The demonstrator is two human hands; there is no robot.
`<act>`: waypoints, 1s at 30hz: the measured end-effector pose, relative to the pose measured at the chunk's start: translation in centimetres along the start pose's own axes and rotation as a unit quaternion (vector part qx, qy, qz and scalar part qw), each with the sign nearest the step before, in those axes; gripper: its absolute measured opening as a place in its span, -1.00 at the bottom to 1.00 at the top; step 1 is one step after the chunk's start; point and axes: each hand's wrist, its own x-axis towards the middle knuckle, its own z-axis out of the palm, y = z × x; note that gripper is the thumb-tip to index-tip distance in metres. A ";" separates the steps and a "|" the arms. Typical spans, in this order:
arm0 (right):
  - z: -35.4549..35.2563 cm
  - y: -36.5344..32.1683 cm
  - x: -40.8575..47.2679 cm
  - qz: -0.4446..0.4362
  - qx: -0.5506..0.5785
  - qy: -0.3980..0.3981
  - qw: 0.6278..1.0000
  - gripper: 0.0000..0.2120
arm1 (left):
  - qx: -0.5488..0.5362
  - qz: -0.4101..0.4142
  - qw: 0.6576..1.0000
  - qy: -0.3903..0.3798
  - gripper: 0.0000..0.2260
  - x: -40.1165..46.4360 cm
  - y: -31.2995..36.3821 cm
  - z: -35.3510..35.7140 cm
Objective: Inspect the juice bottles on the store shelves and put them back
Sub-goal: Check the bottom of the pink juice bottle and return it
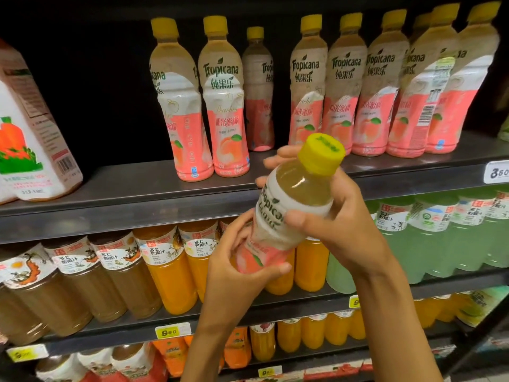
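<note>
Head view: peach juice bottle (286,213) tilted, left hand (234,271) fingers clamped on its base, right hand (330,216) fingers clamped around its shoulder.

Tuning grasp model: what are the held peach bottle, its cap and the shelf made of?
Clear peach juice bottle: likely thin glossy plastic with a printed film sleeve; liquid shows through at the shoulder. Yellow ribbed screw cap: opaque matte plastic. Dark grey shelf: probably painted or brushed metal, dull sheen.

The held bottle (286,213) has its base hidden inside the left hand (234,268), and the right hand (327,219) covers part of its label. At the top shelf's (137,188) left end, a carton (30,139) is cut off by the frame edge. The price tag (497,172) at the shelf's right end is also cropped.
</note>
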 end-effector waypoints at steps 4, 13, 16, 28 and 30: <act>0.1 0.7 1.0 0.030 0.152 0.035 0.987 -0.32 | -0.078 -0.032 0.994 -0.069 -0.31 -0.4 0.5 -0.3; 1.0 0.9 1.3 0.051 0.036 0.230 0.971 -0.66 | 0.007 -0.040 0.998 -0.047 -0.58 -0.6 -0.4 1.7; 1.1 0.8 1.1 0.069 0.065 0.215 0.972 -0.56 | -0.010 -0.072 0.997 0.001 -0.54 -0.9 -0.8 2.6; 0.2 2.4 1.6 0.146 0.107 0.126 0.975 -0.63 | -0.186 -0.236 0.951 -0.070 -0.52 -0.8 -0.2 1.7; 0.4 2.4 1.5 0.131 0.082 0.141 0.978 -0.72 | -0.135 -0.223 0.964 -0.057 -0.59 -0.6 -0.2 1.5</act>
